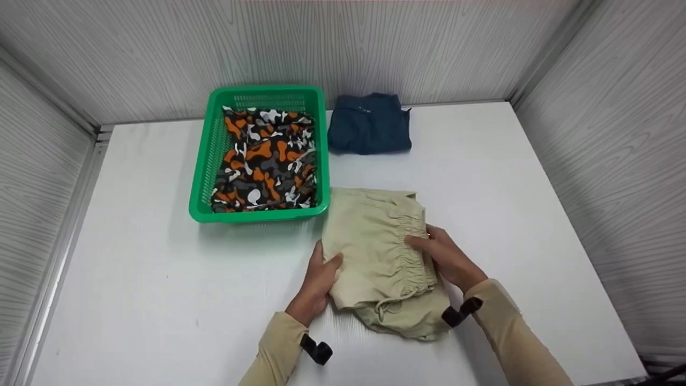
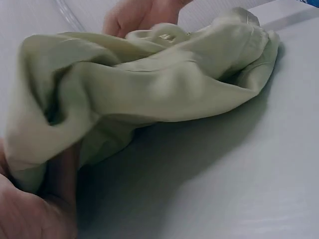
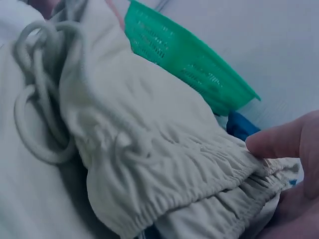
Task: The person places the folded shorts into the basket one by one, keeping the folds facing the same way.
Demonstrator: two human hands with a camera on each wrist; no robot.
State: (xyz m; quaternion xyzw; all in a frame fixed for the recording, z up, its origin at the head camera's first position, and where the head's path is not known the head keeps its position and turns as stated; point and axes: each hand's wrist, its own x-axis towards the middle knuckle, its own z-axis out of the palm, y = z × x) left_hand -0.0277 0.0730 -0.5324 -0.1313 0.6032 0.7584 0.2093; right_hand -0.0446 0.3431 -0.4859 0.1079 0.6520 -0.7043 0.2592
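Note:
Folded beige drawstring shorts [image 1: 370,246] are held between both hands, in front of the basket. My left hand [image 1: 319,281] grips their left edge, thumb on top and fingers underneath. On the other side my right hand [image 1: 450,260] pinches the gathered elastic waistband, its thumb [image 3: 279,142] lying on the cloth. A looped drawstring [image 3: 42,99] hangs by the waistband in the right wrist view. In the left wrist view the cloth [image 2: 149,94] is lifted off the table at its near side, with a shadow below. The fingers under the cloth are mostly hidden.
A green plastic basket [image 1: 260,217] stands at the back left, holding camouflage-patterned cloth [image 1: 268,161] in orange, black, grey and white. Right of it lies a folded navy garment [image 1: 370,126]. The white table [image 1: 134,279] is bordered by pale wood-grain panels.

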